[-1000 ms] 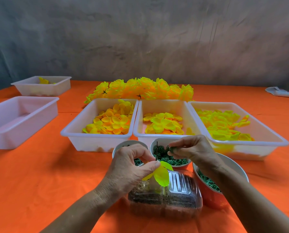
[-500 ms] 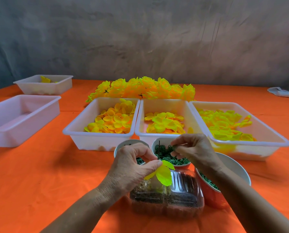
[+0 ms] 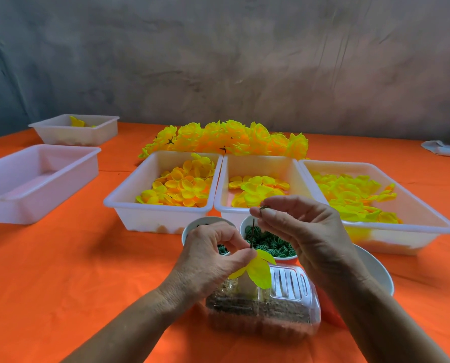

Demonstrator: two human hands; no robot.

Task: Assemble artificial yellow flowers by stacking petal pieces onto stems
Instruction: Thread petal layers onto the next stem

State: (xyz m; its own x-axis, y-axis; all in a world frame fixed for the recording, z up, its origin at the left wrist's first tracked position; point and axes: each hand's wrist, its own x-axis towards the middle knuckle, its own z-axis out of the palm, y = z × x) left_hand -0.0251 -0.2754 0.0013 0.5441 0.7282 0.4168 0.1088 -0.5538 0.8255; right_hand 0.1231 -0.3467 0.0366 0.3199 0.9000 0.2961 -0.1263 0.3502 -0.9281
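My left hand pinches a thin dark stem with a yellow-green petal piece hanging under the fingertips. My right hand is raised above it and pinches a small dark green piece between thumb and forefinger, just above the stem's top. Both hands hover over a bowl of green rings and a clear plastic box.
Three white trays of yellow petals stand behind the bowls, with a row of finished yellow flowers beyond. A white tray and another tray stand at left. A white bowl sits under my right wrist.
My right hand has lifted from the bowl of green rings with a small green piece and now holds it above the stem. My left hand has stayed in place.
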